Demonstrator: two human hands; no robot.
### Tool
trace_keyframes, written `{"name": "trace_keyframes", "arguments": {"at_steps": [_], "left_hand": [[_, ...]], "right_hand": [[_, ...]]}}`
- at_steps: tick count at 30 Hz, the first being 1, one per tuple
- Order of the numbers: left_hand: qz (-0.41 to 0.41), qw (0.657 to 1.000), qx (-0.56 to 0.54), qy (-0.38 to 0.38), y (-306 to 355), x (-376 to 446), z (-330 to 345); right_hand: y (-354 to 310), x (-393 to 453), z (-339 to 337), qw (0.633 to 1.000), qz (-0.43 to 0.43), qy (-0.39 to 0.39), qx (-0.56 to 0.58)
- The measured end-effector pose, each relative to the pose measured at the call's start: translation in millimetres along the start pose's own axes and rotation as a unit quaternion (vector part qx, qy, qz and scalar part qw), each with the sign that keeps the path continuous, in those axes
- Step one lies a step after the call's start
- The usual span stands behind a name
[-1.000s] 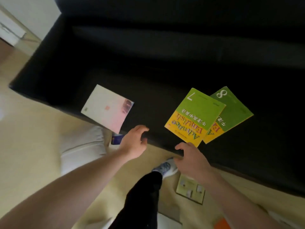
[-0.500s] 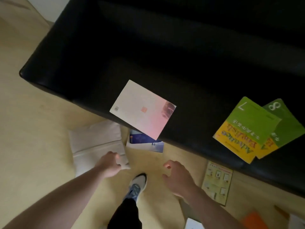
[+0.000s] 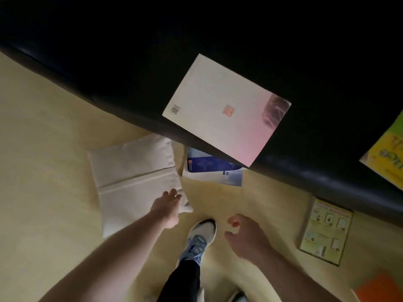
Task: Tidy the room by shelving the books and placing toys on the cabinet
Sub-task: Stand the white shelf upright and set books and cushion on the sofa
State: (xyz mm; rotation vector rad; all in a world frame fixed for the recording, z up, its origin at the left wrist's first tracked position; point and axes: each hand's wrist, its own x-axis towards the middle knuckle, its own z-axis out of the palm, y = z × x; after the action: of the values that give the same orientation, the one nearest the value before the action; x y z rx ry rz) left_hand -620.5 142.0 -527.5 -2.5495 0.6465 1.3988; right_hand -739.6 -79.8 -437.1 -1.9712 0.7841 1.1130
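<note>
A white and pink book [image 3: 224, 110] lies on the black sofa [image 3: 130, 53], its corner hanging over the seat edge. Below it a blue book [image 3: 212, 167] lies on the floor, partly under the sofa. A yellow-green book [image 3: 387, 158] shows at the right edge on the sofa. A pale green book [image 3: 326, 229] and an orange one [image 3: 380, 289] lie on the floor at the right. My left hand [image 3: 169, 205] reaches over the corner of a white cushion [image 3: 135, 177], fingers relaxed. My right hand [image 3: 246, 236] hovers above the floor, loosely curled and holding nothing.
My leg in a dark trouser and a white and blue shoe [image 3: 199, 240] stand on the pale wooden floor [image 3: 43, 171] between my hands. The sofa fills the upper part of the view.
The view has swung left and down. Both hands drew back from the sofa edge; my left hand now reaches over the cushion's corner. The green books slid toward the right edge.
</note>
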Motion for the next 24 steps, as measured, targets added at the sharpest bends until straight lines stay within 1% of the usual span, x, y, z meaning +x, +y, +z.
{"name": "trace_keyframes", "arguments": {"at_steps": [4,6,9,11,12,14,17,18,20,21,23,24], "left_hand": [[0.045,0.996,0.081,0.004,23,51,30],[0.059,0.990,0.127,0.009,30,84,50],[0.060,0.968,0.243,-0.027,29,124,79],[0.058,0.945,0.319,-0.029,24,137,89],[0.055,0.942,0.330,-0.029,23,141,90],[0.063,0.949,0.309,-0.032,23,138,86],[0.061,0.964,0.252,-0.053,12,99,67],[0.056,0.970,0.234,-0.047,6,82,57],[0.047,0.981,0.187,-0.023,-9,49,39],[0.045,0.986,0.159,-0.003,-13,20,15],[0.054,0.991,0.110,0.050,-28,-13,-11],[0.037,0.992,0.101,0.059,-29,-44,-35]], "right_hand": [[55,34,28,0.999,0.045,-0.006,0.020],[80,58,47,0.998,0.053,-0.003,0.031],[112,92,73,0.997,0.051,0.008,0.059],[128,106,84,0.995,0.050,0.017,0.080],[135,110,87,0.995,0.053,0.018,0.088],[152,111,91,0.992,0.067,0.021,0.104],[161,86,86,0.990,0.089,0.026,0.103],[158,71,81,0.991,0.086,0.027,0.097],[149,43,71,0.993,0.074,0.019,0.086],[137,16,54,0.995,0.064,0.016,0.078],[120,-15,43,0.996,0.042,0.009,0.073],[107,-45,27,0.997,0.030,0.005,0.069]]}}
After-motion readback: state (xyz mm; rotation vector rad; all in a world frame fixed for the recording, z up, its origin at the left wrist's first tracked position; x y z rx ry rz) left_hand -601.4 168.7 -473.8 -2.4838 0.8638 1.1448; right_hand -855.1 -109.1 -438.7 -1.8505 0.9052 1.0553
